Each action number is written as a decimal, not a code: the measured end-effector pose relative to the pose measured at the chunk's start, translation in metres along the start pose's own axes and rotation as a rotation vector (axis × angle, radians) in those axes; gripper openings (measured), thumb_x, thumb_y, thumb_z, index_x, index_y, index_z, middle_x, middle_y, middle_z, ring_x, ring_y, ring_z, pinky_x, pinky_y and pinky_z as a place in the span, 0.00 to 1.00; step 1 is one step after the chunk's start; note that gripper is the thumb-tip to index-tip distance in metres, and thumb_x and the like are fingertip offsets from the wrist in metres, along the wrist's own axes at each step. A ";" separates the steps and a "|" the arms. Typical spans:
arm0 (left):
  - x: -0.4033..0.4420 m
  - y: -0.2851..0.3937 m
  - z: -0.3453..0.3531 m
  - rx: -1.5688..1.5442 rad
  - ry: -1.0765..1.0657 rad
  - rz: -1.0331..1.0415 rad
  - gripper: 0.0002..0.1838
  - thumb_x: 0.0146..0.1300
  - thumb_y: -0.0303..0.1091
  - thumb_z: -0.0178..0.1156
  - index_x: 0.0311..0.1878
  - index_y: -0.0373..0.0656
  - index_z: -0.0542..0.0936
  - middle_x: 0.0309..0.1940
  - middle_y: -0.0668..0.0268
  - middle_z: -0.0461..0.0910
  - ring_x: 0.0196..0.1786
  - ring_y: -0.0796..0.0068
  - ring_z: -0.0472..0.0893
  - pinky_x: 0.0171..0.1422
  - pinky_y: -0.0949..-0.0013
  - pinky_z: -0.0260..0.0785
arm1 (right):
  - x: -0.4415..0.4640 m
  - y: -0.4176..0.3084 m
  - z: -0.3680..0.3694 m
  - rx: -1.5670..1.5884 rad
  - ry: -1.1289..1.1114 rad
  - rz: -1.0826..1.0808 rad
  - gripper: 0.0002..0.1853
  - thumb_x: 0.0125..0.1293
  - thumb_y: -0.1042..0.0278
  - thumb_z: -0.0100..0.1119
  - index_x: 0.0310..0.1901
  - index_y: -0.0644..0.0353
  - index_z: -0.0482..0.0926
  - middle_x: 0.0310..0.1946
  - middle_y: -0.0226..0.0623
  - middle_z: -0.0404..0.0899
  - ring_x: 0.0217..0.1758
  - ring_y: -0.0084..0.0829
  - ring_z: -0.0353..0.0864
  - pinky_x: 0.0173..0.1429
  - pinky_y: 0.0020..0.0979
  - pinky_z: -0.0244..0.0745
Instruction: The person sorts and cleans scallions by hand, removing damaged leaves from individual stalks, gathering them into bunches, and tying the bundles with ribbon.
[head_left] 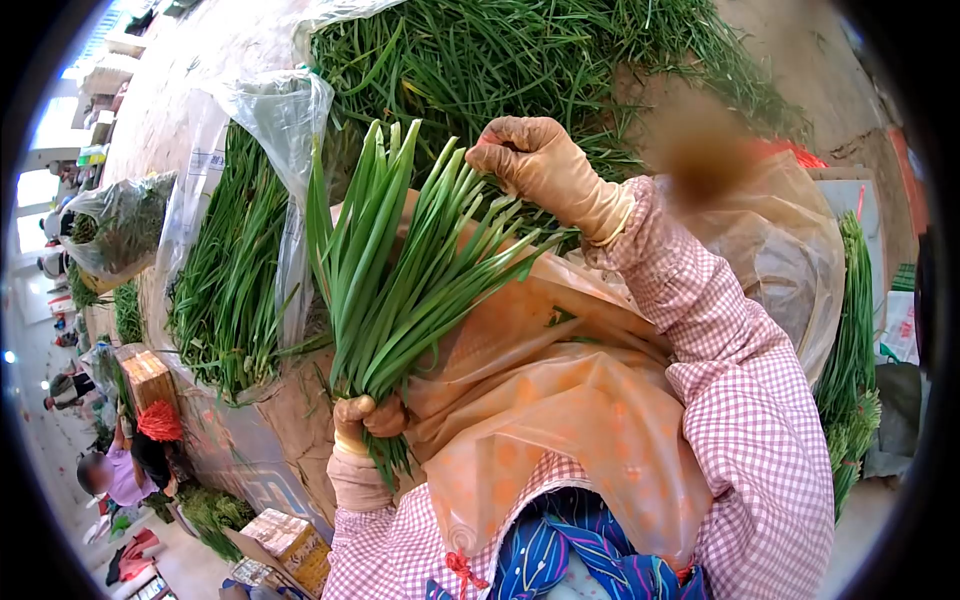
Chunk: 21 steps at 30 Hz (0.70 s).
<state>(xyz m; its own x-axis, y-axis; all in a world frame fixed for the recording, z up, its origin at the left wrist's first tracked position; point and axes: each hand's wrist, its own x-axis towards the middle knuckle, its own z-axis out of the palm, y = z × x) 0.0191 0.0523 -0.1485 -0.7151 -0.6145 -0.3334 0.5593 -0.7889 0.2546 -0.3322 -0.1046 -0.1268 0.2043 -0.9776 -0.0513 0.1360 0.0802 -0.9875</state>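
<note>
My left hand [370, 416], in a tan glove, is wrapped round a bunch of garlic chives [400, 270] near its lower end. The long green stalks fan upward, their pale cut ends at the top. My right hand [545, 170], gloved too, is closed in a pinch beside the upper ends on the right. What its fingertips hold, if anything, is too small to make out. An orange translucent plastic apron [570, 390] covers my lap below the bunch.
A big loose heap of green stalks [480, 75] lies beyond my hands. To the left are a clear plastic bag [290, 110] with more stalks and a bundle of red ties [160, 421]. More stalks [850, 350] stand at my right. Another person [125, 475] is at the far left.
</note>
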 end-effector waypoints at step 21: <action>-0.007 -0.007 -0.004 0.071 0.007 0.062 0.31 0.59 0.35 0.58 0.64 0.34 0.62 0.12 0.74 0.57 0.13 0.82 0.54 0.17 0.75 0.46 | 0.011 0.002 -0.060 0.098 0.613 -0.117 0.12 0.68 0.62 0.56 0.43 0.63 0.79 0.25 0.33 0.80 0.25 0.21 0.77 0.32 0.23 0.77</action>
<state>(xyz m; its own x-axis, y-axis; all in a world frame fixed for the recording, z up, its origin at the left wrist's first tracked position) 0.0218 0.0615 -0.1515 -0.6768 -0.6626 -0.3209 0.5714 -0.7476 0.3385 -0.3877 -0.1270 -0.1382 -0.4063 -0.9124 -0.0490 0.2181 -0.0448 -0.9749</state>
